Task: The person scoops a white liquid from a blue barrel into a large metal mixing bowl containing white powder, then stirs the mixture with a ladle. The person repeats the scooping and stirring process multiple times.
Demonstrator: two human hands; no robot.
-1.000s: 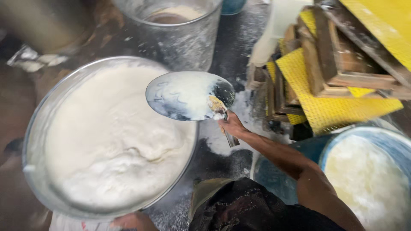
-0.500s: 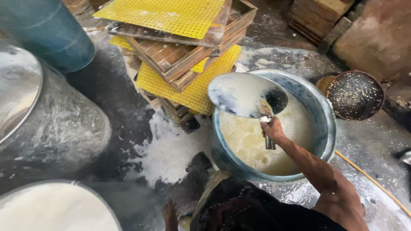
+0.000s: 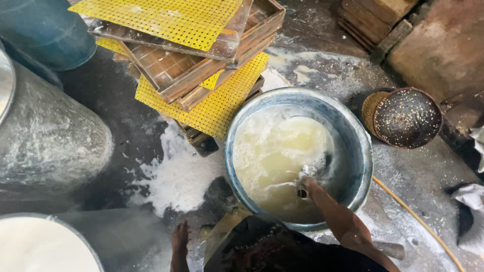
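Wet, flour-streaked floor (image 3: 166,171) surrounds the blue basin (image 3: 360,151) of pale liquid (image 3: 275,156), where the right hand (image 3: 305,182) grips a ladle handle (image 3: 301,191), its submerged scoop (image 3: 302,133) lying straight ahead; left hand out of view, stacked yellow trays (image 3: 212,100) up-left.

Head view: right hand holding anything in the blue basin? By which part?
The right hand grips the short handle of a wide round metal scoop, sunk in the pale yellowish liquid of the round blue basin. Left hand is out of view.
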